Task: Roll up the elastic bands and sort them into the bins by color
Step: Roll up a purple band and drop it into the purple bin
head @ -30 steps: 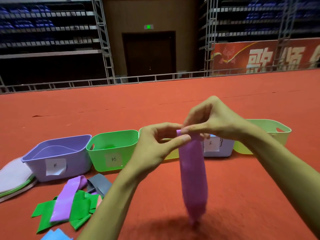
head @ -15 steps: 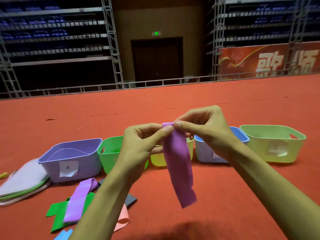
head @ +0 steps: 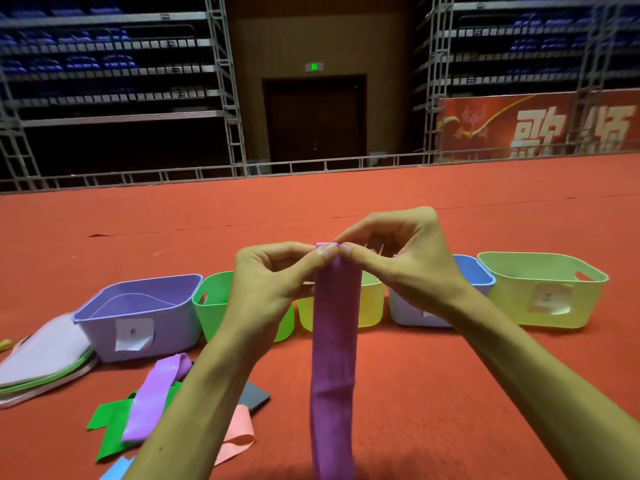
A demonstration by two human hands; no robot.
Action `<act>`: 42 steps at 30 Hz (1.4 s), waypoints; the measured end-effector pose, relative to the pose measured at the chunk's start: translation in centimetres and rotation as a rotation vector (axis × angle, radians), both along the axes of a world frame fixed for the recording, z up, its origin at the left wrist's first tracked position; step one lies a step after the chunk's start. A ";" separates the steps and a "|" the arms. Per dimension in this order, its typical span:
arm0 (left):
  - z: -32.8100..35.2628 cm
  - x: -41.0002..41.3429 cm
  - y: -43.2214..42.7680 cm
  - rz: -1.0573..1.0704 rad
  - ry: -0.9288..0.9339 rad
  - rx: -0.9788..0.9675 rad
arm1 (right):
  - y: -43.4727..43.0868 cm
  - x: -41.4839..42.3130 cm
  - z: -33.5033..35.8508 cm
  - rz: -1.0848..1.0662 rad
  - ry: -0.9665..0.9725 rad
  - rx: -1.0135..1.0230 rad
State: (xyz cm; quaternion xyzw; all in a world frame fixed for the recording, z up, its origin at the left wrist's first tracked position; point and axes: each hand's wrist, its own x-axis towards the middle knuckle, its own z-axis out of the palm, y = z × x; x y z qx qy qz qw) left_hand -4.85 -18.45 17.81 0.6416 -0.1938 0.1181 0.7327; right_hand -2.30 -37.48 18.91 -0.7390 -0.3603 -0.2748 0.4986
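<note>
I see left hand [head: 266,289] and right hand [head: 412,261], both grips pinching top edge of purple elastic band [head: 334,341], frame centre. Band hangs straight below grips, long axis vertical. I judge roll barely begun. Matching purple bin [head: 173,327] sits left of centre, nearer left hand.

Left hand [head: 273,285] and right hand [head: 405,258] meet mid-air — fingertips pinching the purple band [head: 334,341].
</note>
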 end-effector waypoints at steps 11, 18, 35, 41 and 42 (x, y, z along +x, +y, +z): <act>0.8 -0.2 0.7 0.027 -0.033 0.020 | 0.1 -0.4 0.8 0.020 0.013 -0.011; 0.9 0.0 0.8 0.035 -0.041 0.006 | 0.3 0.0 1.1 0.055 0.021 -0.015; 1.1 -0.3 1.0 -0.117 -0.030 -0.070 | 1.5 -0.6 0.4 0.092 0.002 0.160; 1.1 -0.4 1.3 -0.145 -0.020 -0.111 | 2.0 -1.3 0.3 0.117 0.032 0.219; 1.1 -0.4 1.3 -0.162 0.004 -0.125 | 2.0 -1.4 0.4 0.114 0.026 0.209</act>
